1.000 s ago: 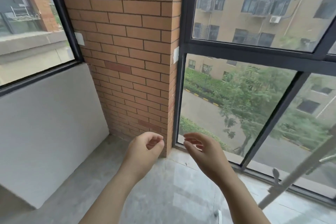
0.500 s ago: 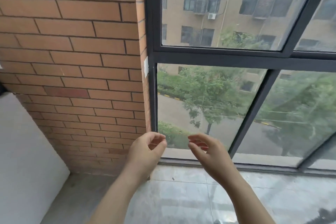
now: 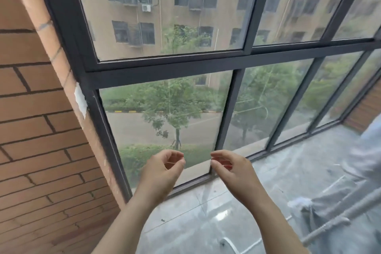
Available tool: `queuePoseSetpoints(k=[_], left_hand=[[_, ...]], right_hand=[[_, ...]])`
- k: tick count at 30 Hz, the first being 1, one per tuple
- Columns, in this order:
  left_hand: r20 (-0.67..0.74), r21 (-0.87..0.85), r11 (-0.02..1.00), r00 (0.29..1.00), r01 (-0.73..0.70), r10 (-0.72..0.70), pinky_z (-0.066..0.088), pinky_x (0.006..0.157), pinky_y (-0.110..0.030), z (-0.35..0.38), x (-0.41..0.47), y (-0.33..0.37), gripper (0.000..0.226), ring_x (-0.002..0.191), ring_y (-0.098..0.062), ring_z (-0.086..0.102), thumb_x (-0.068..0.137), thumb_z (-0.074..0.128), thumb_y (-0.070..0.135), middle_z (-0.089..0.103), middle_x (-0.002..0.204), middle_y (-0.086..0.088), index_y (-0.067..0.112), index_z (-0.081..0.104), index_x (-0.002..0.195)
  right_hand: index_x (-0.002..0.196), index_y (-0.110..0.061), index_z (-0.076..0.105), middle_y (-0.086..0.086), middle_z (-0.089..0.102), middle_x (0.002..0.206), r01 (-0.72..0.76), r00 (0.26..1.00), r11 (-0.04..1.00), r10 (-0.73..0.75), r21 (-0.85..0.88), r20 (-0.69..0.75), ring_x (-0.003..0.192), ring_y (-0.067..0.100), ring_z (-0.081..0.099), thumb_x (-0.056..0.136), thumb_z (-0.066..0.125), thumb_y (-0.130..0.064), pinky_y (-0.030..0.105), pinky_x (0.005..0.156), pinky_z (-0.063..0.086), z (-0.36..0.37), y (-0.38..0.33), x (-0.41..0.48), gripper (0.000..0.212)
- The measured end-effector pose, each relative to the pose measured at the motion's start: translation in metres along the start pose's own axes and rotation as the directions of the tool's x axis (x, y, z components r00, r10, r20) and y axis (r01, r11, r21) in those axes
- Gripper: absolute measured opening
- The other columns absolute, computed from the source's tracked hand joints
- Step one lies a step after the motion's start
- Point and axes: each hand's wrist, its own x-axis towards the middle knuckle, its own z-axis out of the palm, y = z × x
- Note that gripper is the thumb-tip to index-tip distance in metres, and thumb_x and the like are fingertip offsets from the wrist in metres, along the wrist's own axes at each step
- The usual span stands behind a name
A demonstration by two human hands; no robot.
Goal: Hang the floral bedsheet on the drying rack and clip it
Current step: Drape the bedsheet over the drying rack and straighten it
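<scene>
The view is swung rightward from a second ago; the brick wall (image 3: pixel 31 130) is pushed to the left edge and the window (image 3: pixel 165 64) fills the middle; a pale, blurred cloth (image 3: pixel 362 161) and the drying rack (image 3: pixel 334 228) are brought in at the right edge; whether that cloth is the floral bedsheet cannot be told. The left hand (image 3: pixel 162 169) and right hand (image 3: pixel 228 169) are kept raised, near each other but apart, fingers loosely curled, nothing held; hanging is judged not yet begun, and a turn toward the rack is likely needed.
</scene>
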Motion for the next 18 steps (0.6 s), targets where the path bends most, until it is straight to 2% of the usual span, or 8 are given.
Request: queuePoseSetpoints(k=[10,15,18], left_hand=[[0.213,-0.012,0.991,0.968,-0.130,0.130,0.053,0.075,-0.024,0.075,0.125,0.043,0.007,0.081,-0.006,0.066,0.087,0.067,0.021,0.073,0.086,0.009,0.026,0.070,0.090],[0.343,-0.020,0.986,0.925,-0.168,0.164,0.048,0.067,-0.013,0.110,0.177,0.049,0.007,0.080,-0.002,0.066,0.087,0.066,0.022,0.072,0.085,0.010,0.028,0.070,0.090],[0.415,-0.040,0.977,0.886,-0.211,0.208,0.045,0.067,-0.011,0.129,0.217,0.054,0.007,0.080,-0.001,0.065,0.087,0.066,0.023,0.072,0.086,0.011,0.027,0.070,0.092]], right_hand=[[0.108,-0.024,0.070,-0.017,0.070,0.096,-0.134,0.969,0.989,0.143,0.060,-0.201,0.091,-0.010,0.061,0.090,0.064,-0.022,0.010,0.081,0.048,-0.057,0.040,0.084,0.020],[0.109,-0.026,0.069,-0.019,0.069,0.096,-0.234,0.927,0.970,0.242,0.062,-0.288,0.091,-0.011,0.060,0.090,0.064,-0.024,0.005,0.076,0.045,-0.071,0.066,0.112,0.020],[0.107,-0.026,0.070,-0.017,0.070,0.096,-0.284,0.885,0.957,0.284,0.054,-0.370,0.090,-0.008,0.061,0.090,0.065,-0.024,0.007,0.077,0.045,-0.076,0.081,0.134,0.019]])
